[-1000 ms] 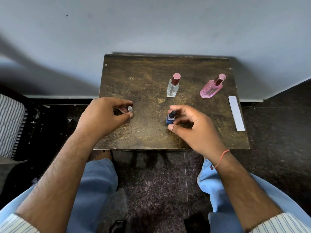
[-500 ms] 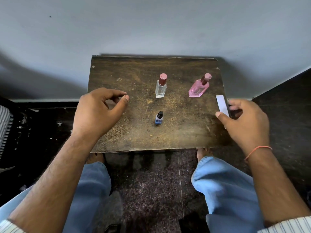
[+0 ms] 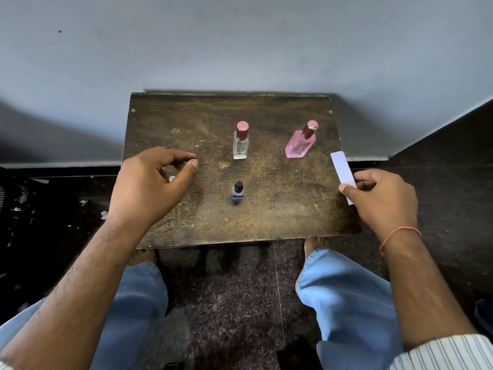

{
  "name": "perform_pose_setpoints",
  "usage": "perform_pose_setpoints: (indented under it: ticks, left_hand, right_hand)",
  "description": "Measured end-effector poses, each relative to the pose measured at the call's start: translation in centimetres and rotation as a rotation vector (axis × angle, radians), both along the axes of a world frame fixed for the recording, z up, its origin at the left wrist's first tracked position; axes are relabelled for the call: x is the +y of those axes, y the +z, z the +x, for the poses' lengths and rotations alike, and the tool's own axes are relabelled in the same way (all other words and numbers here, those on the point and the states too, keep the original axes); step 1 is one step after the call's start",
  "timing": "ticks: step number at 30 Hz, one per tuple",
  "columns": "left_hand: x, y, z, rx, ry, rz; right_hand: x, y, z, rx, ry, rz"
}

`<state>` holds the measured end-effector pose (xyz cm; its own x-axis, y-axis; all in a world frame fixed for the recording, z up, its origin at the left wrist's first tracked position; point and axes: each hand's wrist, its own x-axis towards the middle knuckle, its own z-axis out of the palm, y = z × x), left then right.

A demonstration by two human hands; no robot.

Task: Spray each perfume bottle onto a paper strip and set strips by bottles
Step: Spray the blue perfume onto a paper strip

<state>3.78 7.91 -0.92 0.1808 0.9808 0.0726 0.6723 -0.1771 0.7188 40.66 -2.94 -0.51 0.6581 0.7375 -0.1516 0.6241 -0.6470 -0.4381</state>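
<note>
Three perfume bottles stand on the small dark wooden table [image 3: 280, 217]. A clear bottle [image 3: 241, 145] with a maroon cap is at the back middle and a pink bottle [image 3: 300, 144] at the back right. A small blue bottle [image 3: 237, 193] with its black sprayer uncovered stands in the middle. My right hand [image 3: 384, 201] pinches the near end of a white paper strip [image 3: 342, 168] at the table's right edge. My left hand [image 3: 152, 188] hovers over the table's left side, fingers loosely curled. A small silver cap [image 3: 172, 179] shows beneath it, apparently lying on the table.
A grey wall rises right behind the table. Dark speckled floor surrounds it. My knees in blue jeans and my bare feet are at the table's near edge. Small scraps lie on the floor at the left.
My right hand left the blue bottle, went to the table's right edge and picked up the paper strip. My left hand let go of the silver cap and lifted slightly.
</note>
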Motion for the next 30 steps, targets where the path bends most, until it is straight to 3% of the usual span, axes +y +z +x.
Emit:
perform_pose_setpoints:
  ticks: [3,8,11,20,25,30]
  left_hand:
    - [0.1,-0.1,0.0,-0.020,0.016,-0.017]
    - [0.2,-0.3,-0.1,-0.148,0.021,-0.079]
    - [-0.2,-0.5,0.4,-0.245,0.019,-0.119]
    - [-0.8,0.8,1.5,-0.659,-0.177,-0.237]
    - [-1.1,0.7,1.4,-0.667,-0.314,-0.339]
    - [-1.1,0.5,1.3,-0.719,-0.293,-0.343]
  right_hand:
    - [0.2,0.0,-0.1,0.040,-0.048,0.113]
    - [1.6,0.3,-1.6,0.477,-0.159,0.607]
    - [2.4,1.0,-4.1,0.629,-0.082,0.740]
    - [3.3,0.9,-12.5,0.889,0.219,0.715]
    - [3.3,1.3,-14.8,0.930,0.281,0.689]
    - [3.2,1.4,-15.5,0.922,0.278,0.667]
